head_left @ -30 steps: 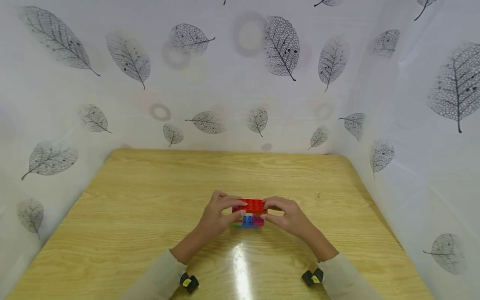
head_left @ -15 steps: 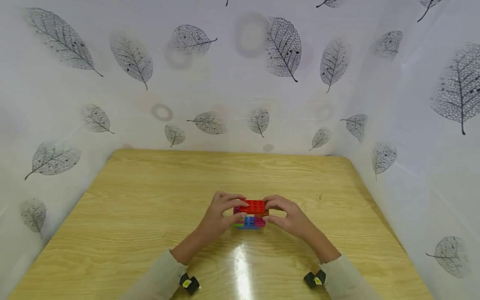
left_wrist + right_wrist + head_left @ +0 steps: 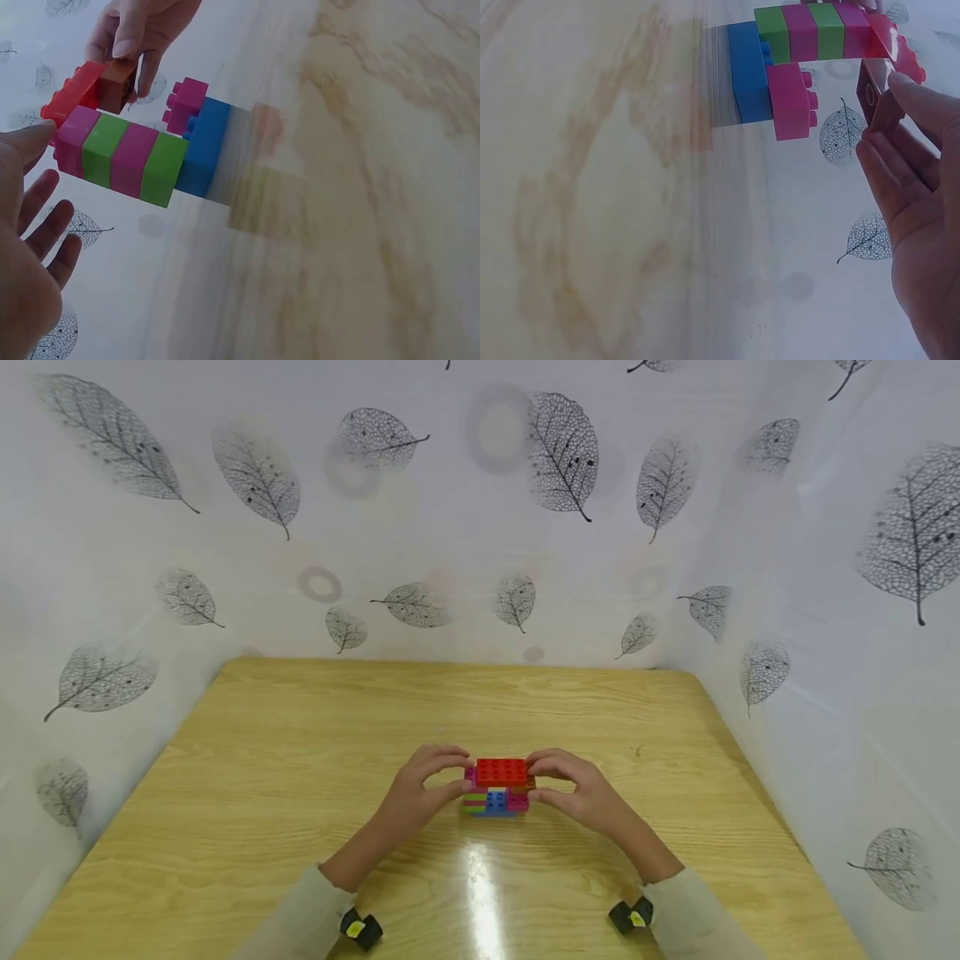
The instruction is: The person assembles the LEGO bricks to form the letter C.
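Note:
A small build of toy building bricks stands on the table. On its blue brick (image 3: 206, 142) rises a column of alternating green and pink bricks (image 3: 135, 160), with a separate pink brick (image 3: 789, 101) at the other end. The red brick (image 3: 501, 772) reaches out sideways from the column's top. Under its free end sits a brown brick (image 3: 115, 86), which my right hand (image 3: 581, 789) pinches between thumb and fingers. My left hand (image 3: 423, 789) is around the column's upper left side, fingers spread and loose, its thumb tip right at the top corner.
The wooden table (image 3: 300, 727) has a bright light streak (image 3: 480, 893) in front of the build. White leaf-print sheeting (image 3: 450, 527) rises behind the table and along both sides. A small black device (image 3: 362, 929) is worn at each sleeve cuff.
My left hand has drawn back to the left, its fingers coming off the red brick's top and uncovering the pink top of the column. The right hand keeps hold of the brown brick.

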`<state>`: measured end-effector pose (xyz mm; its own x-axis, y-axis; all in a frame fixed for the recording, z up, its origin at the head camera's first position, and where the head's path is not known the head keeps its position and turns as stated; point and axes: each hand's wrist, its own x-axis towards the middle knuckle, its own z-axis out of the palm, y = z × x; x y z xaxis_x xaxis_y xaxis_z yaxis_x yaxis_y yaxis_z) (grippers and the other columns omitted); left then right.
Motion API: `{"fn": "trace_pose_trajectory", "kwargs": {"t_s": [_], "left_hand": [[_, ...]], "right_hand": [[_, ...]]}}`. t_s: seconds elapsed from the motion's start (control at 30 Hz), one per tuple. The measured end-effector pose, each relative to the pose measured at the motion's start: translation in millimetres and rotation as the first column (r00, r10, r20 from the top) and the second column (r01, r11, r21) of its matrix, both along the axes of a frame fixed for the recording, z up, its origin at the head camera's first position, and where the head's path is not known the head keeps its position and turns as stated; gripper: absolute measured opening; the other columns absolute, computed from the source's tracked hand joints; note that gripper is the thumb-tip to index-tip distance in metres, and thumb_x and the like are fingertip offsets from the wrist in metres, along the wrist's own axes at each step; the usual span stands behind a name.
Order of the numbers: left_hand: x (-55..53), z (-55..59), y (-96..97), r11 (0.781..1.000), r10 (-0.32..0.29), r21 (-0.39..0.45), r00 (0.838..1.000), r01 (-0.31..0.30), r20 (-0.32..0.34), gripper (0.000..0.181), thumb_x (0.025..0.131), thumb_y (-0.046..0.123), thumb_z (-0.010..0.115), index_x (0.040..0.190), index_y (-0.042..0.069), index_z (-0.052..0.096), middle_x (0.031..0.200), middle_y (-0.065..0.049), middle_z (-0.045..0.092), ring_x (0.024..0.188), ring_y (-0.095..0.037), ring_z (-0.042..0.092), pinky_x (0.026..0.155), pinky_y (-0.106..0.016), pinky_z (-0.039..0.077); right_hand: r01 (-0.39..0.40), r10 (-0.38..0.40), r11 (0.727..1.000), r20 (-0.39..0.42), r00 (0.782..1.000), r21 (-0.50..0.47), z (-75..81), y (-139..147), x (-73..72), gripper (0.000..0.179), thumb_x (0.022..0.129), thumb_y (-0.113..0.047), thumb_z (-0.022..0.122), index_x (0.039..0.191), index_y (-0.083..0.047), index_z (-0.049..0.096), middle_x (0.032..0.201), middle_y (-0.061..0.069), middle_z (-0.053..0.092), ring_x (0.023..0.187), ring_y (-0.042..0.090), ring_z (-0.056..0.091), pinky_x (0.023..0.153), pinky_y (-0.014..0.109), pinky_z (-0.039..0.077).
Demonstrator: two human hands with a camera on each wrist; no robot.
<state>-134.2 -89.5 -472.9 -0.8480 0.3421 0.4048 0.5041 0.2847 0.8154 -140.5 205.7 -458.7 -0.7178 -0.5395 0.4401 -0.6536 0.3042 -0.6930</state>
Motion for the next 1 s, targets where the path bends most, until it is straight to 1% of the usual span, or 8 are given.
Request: {"fn": "trace_pose_trajectory", "kwargs": {"t_s": [0.1, 0.3, 0.5, 0.63, 0.77, 0.83, 0.9, 1.0], "left_hand": [[1.3, -2.6, -2.9, 1.000, -0.003, -0.009, 0.999, 0.003, 0.032, 0.025, 0.091, 0.028, 0.075, 0.115, 0.026, 0.073, 0.132, 0.003, 0.064, 0.126, -0.015, 0.053, 0.101, -0.048, 0.049], [1.6, -5.1, -4.4, 1.000, -0.003, -0.028, 1.000, 0.004, 0.014, 0.018, 0.091, 0.026, 0.075, 0.109, 0.027, 0.074, 0.128, 0.008, 0.065, 0.120, -0.012, 0.054, 0.091, -0.039, 0.052], [2.5, -6.3, -4.2, 1.000, -0.017, -0.021, 0.999, 0.018, 0.047, 0.019, 0.092, 0.028, 0.075, 0.111, 0.030, 0.073, 0.128, 0.009, 0.064, 0.120, -0.011, 0.055, 0.091, -0.035, 0.052], [0.3, -6.5, -3.7, 1.000, -0.023, -0.019, 0.998, 0.025, 0.062, 0.018, 0.093, 0.030, 0.073, 0.112, 0.031, 0.071, 0.128, 0.011, 0.064, 0.120, -0.011, 0.057, 0.092, -0.035, 0.053], [-6.8, -5.5, -1.8, 1.000, -0.024, -0.007, 0.996, 0.025, 0.084, 0.019, 0.095, 0.034, 0.070, 0.115, 0.031, 0.070, 0.125, 0.012, 0.066, 0.118, -0.013, 0.060, 0.093, -0.037, 0.053], [-10.9, -4.5, -0.6, 1.000, -0.022, 0.007, 0.993, 0.021, 0.113, 0.021, 0.096, 0.033, 0.070, 0.117, 0.030, 0.069, 0.124, 0.011, 0.066, 0.116, -0.017, 0.061, 0.094, -0.037, 0.053], [-14.7, -4.1, 0.4, 1.000, -0.018, 0.024, 0.988, 0.015, 0.154, 0.023, 0.096, 0.032, 0.070, 0.118, 0.028, 0.069, 0.123, 0.009, 0.066, 0.113, -0.018, 0.062, 0.093, -0.036, 0.054], [-19.9, -3.8, 1.5, 0.999, -0.016, 0.039, 0.977, 0.008, 0.213, 0.025, 0.096, 0.030, 0.071, 0.120, 0.027, 0.069, 0.122, 0.007, 0.065, 0.111, -0.019, 0.063, 0.092, -0.034, 0.056]], "right_hand": [[-0.009, 0.009, 1.000, -0.002, 1.000, -0.008, -5.0, 3, -2.5, 0.033, 0.083, 0.003, 0.078, 0.114, -0.007, 0.067, 0.124, 0.015, 0.065, 0.112, 0.029, 0.066, 0.094, 0.032, 0.055], [-0.042, 0.040, 0.999, -0.042, 0.998, -0.032, -8.6, 2, -4.4, 0.033, 0.083, 0.005, 0.077, 0.113, -0.006, 0.067, 0.122, 0.018, 0.064, 0.113, 0.027, 0.065, 0.094, 0.031, 0.055], [-0.040, 0.039, 0.998, -0.022, 0.999, -0.046, -9.2, 1, -4.0, 0.029, 0.086, 0.005, 0.075, 0.112, -0.006, 0.067, 0.123, 0.017, 0.064, 0.115, 0.023, 0.064, 0.095, 0.027, 0.054], [-0.043, 0.042, 0.997, -0.014, 0.999, -0.057, -8.9, 0, -5.4, 0.030, 0.085, 0.007, 0.074, 0.112, -0.004, 0.068, 0.123, 0.019, 0.064, 0.116, 0.021, 0.064, 0.094, 0.034, 0.056], [-0.037, 0.042, 0.995, 0.054, 0.998, -0.090, -7.5, -1, -9.3, 0.032, 0.087, 0.007, 0.073, 0.117, -0.001, 0.066, 0.124, 0.021, 0.063, 0.114, 0.021, 0.066, 0.092, 0.049, 0.055], [-0.027, 0.038, 0.994, 0.106, 0.994, -0.106, -7.4, -2, -12.7, 0.032, 0.088, 0.005, 0.072, 0.119, 0.000, 0.065, 0.125, 0.021, 0.062, 0.114, 0.022, 0.065, 0.092, 0.053, 0.054], [-0.007, 0.023, 0.994, 0.151, 0.988, -0.106, -8.3, -2, -16.6, 0.032, 0.090, 0.003, 0.071, 0.121, -0.001, 0.065, 0.128, 0.020, 0.061, 0.115, 0.021, 0.065, 0.093, 0.051, 0.054], [0.026, -0.009, 0.996, 0.190, 0.982, -0.090, -9.3, -3, -22.7, 0.031, 0.092, -0.001, 0.070, 0.123, -0.002, 0.065, 0.131, 0.017, 0.060, 0.117, 0.021, 0.064, 0.095, 0.043, 0.055]]}}
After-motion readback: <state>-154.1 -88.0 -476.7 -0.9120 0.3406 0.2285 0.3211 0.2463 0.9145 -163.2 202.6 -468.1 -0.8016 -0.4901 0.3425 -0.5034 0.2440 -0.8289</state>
